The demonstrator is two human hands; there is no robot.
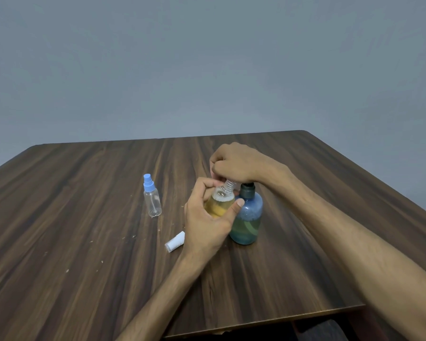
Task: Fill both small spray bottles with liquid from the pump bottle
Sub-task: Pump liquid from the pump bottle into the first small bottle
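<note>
Head view, angled down, table point(84, 217) near

Table point(84, 217): dark brown wood, with long streaks of lighter brown grain; some small pale crumbs lie on it.
Wall point(207, 57): plain grey-blue, no pattern.
Pump bottle point(247, 217): blue-teal see-through body, greenish liquid in the lower part, dark collar on top.
Held spray bottle point(219, 203): clear, with yellow-amber liquid and white foam on its surface.
Second spray bottle point(152, 200), nearer the left edge of the table: clear body, light blue spray head.
Cap point(175, 241) lying on the table: white.
</note>
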